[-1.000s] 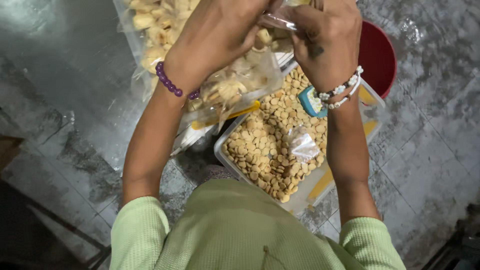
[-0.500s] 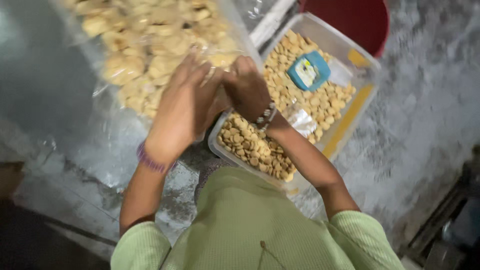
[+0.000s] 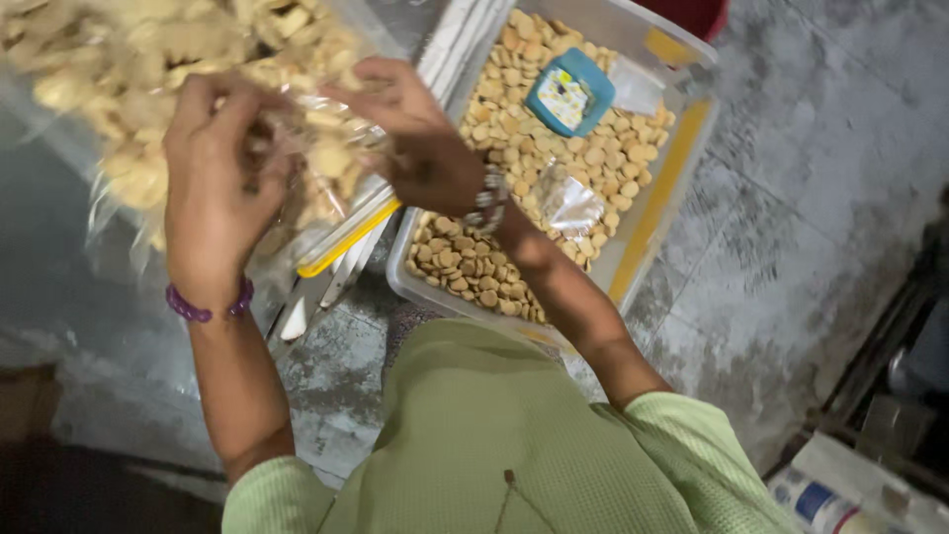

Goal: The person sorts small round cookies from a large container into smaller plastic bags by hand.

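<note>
A clear plastic bag of pale yellow snack pieces (image 3: 326, 148) was held up at the left of the scene, over a grey, mottled concrete floor (image 3: 791, 198). The left hand (image 3: 213, 188), with a purple bead bracelet (image 3: 208, 305) at the wrist, was curled with its fingers (image 3: 247, 119) pinching the bag's film. The right hand (image 3: 425, 148) was closed on the same film from the right. Below and to the right, a clear rectangular plastic tub of small round tan biscuits (image 3: 554, 168) was set on the floor, with a small blue-rimmed square packet (image 3: 568, 91) laid on the biscuits. A red round container (image 3: 697, 15) was seen at the far edge. Dark clutter was seen at the near right.
</note>
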